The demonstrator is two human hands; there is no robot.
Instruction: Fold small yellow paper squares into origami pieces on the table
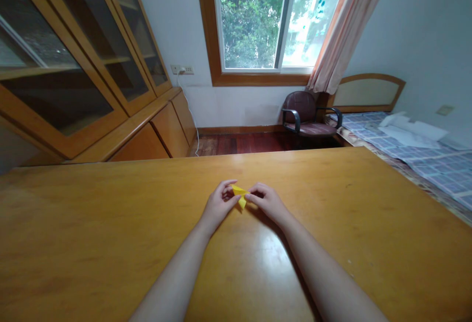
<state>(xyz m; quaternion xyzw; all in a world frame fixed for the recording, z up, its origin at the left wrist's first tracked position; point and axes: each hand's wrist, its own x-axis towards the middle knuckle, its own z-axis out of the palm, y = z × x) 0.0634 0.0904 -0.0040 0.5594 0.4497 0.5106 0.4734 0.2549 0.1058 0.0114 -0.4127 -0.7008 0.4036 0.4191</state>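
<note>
Between my two hands is a small piece of folded yellow paper (pixel 240 191), with pointed corners and one tip hanging down toward me. My left hand (pixel 220 201) pinches its left side, the thumb in front and the fingers curled behind. On the other side, my right hand (pixel 267 201) grips the right edge between thumb and bent fingers. Both hands are just over the wooden table (pixel 110 233), near its far half. Parts of the paper are covered by my fingertips.
Beyond the table's far edge stands a dark red armchair (pixel 304 113). A bed (pixel 416 140) with a checked cover is at the right, white sheets (pixel 413 130) lying on it. Along the left wall runs a glass-door cabinet (pixel 121 101). A white cord (pixel 190 110) hangs from the socket.
</note>
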